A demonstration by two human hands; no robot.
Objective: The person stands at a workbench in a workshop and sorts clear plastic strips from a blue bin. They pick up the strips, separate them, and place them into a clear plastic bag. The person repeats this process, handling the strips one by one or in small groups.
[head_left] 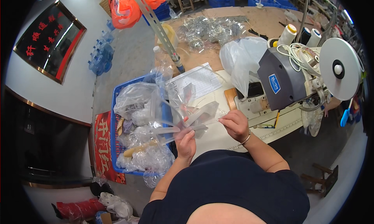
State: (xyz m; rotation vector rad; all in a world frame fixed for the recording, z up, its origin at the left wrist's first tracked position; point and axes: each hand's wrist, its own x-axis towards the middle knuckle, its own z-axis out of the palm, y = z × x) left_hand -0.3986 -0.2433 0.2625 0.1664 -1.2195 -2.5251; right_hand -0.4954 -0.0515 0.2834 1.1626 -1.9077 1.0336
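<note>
Down the middle stretches a pale bench (pixel 204 143), the biggest thing within reach. Just beside it, on the left, is a blue basket (pixel 113 146) filled with a crumpled heap of clear plastic wrapping (pixel 156 158). On the right a grey sewing machine (pixel 286 81) stands on the bench, with a large white disc (pixel 329 77) to its right. A white plastic bag (pixel 241 58) slumps just to the machine's left, and a paper sheet (pixel 200 79) lies flat left of the bag.

Smaller again are the clear plastic strips (pixel 205 114), held up between basket and machine and fanned out in several flaps. The left hand (pixel 186 144) pinches them between thumb and fingers. The right hand (pixel 236 126), a bangle (pixel 246 138) on its wrist, has thumb and forefinger pressed together on something thin and pale — perhaps a plastic corner, perhaps a thread; it is too fine to make out from where I stand.

As for how far along things are, I'd call it midway: the strips are picked up and gripped, but not set down or released. The basket is well filled — whether its contents are finished or waiting, I cannot tell.
</note>
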